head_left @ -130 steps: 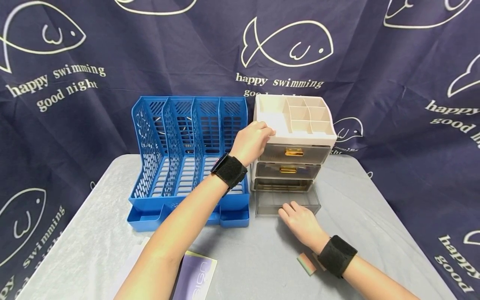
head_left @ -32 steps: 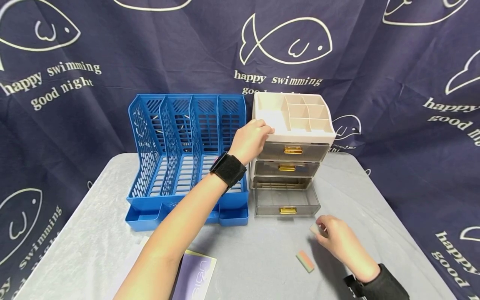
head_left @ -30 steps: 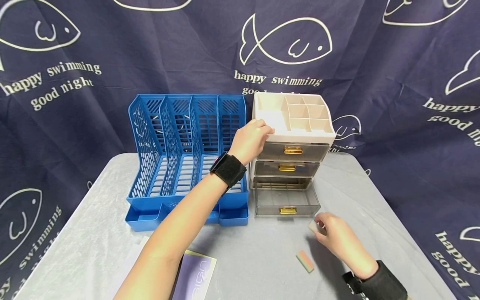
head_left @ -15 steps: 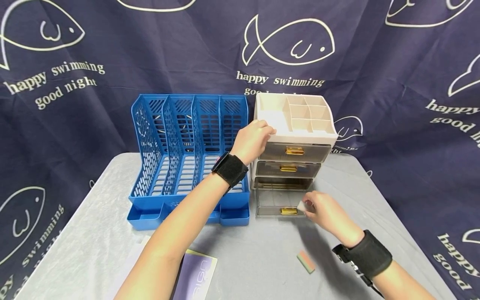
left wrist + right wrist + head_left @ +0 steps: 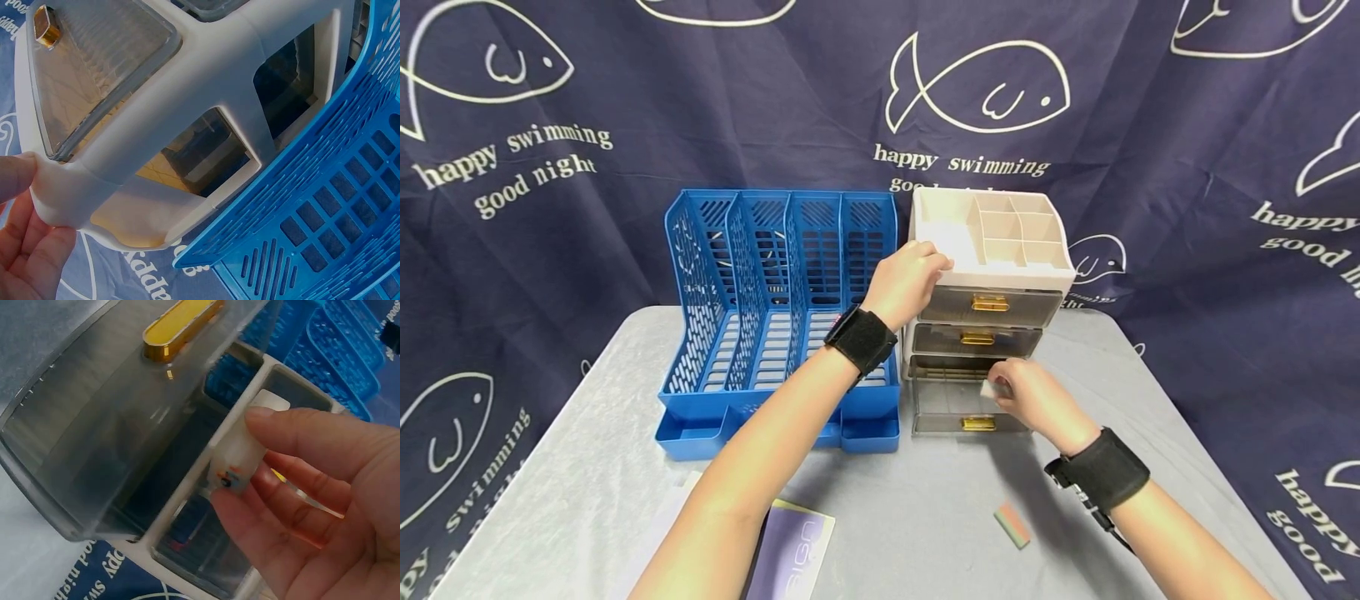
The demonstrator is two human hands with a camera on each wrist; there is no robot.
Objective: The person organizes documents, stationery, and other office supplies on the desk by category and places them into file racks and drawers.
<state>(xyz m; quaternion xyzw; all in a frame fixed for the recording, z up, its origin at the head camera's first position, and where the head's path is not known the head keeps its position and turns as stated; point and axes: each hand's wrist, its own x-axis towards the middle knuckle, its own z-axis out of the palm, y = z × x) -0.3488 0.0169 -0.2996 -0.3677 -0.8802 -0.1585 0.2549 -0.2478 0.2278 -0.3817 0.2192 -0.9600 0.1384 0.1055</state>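
My left hand (image 5: pixel 904 282) grips the front left top edge of a white desktop drawer organizer (image 5: pixel 1007 277); in the left wrist view, thumb and fingers (image 5: pixel 40 250) pinch its corner. The lowest clear grey drawer (image 5: pixel 936 425) is pulled out, its gold handle (image 5: pixel 978 424) facing front. Over this drawer, my right hand (image 5: pixel 1037 402) pinches a small white eraser (image 5: pixel 247 447) between thumb and fingers. Colored marks show on one end of the eraser. On the table in front lies a pink and green eraser (image 5: pixel 1013 525).
Left of the organizer stands a blue file rack (image 5: pixel 775 404) with small front trays. A purple booklet (image 5: pixel 790 550) lies at the table's front, partly hidden by my left forearm. A dark blue fish-print curtain (image 5: pixel 820 108) hangs behind the table (image 5: pixel 917 517).
My right hand leaves the drawer front, takes up the white eraser from the table and brings it up and left over the pulled-out drawer. The left hand keeps its hold on the organizer.
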